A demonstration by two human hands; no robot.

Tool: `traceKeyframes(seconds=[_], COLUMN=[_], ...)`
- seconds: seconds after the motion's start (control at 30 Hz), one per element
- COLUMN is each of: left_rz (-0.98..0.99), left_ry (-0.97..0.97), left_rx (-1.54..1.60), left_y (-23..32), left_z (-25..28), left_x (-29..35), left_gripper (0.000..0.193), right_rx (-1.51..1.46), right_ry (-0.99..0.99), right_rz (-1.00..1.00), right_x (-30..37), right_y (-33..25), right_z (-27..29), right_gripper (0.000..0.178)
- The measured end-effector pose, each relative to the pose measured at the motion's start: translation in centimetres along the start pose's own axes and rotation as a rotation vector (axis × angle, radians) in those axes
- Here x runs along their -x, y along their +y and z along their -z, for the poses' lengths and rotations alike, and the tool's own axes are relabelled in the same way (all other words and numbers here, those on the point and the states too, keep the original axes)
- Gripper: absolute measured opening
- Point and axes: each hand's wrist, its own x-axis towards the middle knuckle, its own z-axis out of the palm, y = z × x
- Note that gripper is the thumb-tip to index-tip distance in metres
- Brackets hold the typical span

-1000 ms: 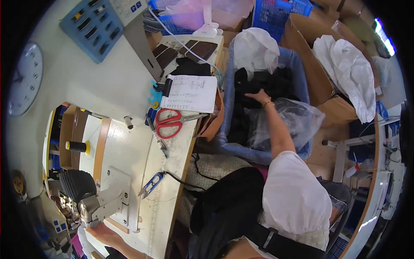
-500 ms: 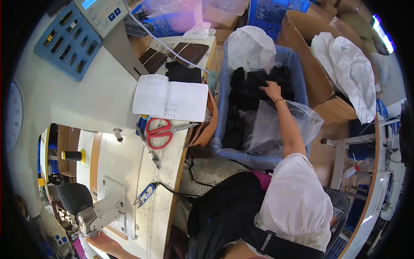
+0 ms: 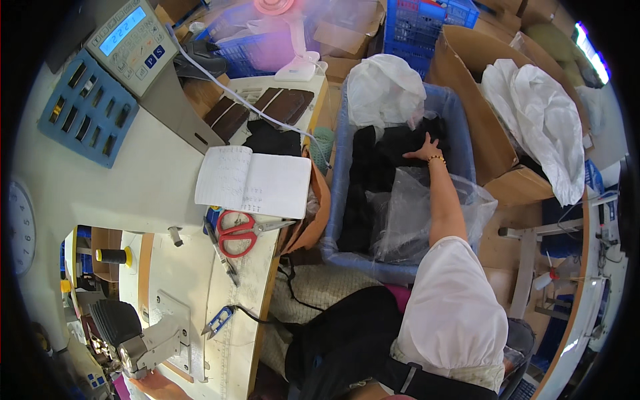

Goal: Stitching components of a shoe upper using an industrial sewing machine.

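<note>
Blk cloth [image 3: 389, 147] in 1 blue bin [image 3: 460, 130] under 1 of 2 hands [image 3: 425, 152]

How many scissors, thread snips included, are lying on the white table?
2: the red-handled scissors, just below the open notebook in the picture, and the blue thread snips, lower down to their left. Others may be hidden under the notebook.

Black fabric pieces [image 3: 363, 163] in a blue bin [image 3: 460, 130], centre; white sleeve [image 3: 457, 300], lower right; beaded bracelet [image 3: 437, 159], alternating yellow and dark, right of centre; scissors [image 3: 227, 231], red-handled, and thread snips [image 3: 219, 321], blue-handled, left of centre; bobbin tray [image 3: 109, 130], light blue, upper left.
</note>
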Motion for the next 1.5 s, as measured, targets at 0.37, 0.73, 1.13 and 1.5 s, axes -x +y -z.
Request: traceKeyframes(seconds=[0.37,0.73,1.13,1.5], left_rz=[0.059,-0.034,-0.058,0.023], left_ry=[0.063,0.123,0.058,-0.085], left_rx=[0.04,-0.073,-0.125,-0.053], left_y=[-0.5,2.1,1.0,-2.4], left_z=[-0.7,-5.9,-5.9,-2.0], left_x=[-0.8,3.6,3.9,3.0], left_gripper=[0.059,0.059,0.052,0.048], right_rx=[-0.075,-0.244,-0.027,0.002], right_ry=[-0.107,-0.165,0.192,0.874], right_rz=[0.045,0.402,0.689,0.655], right_x=[-3.0,-4.3,4.3,17.2], right_y=[-1.6,-3.8,-6.9,-5.1], right_z=[-1.0,-4.5,-8.7,6.0], right_gripper=[0.138,0.129,0.053,0.035])
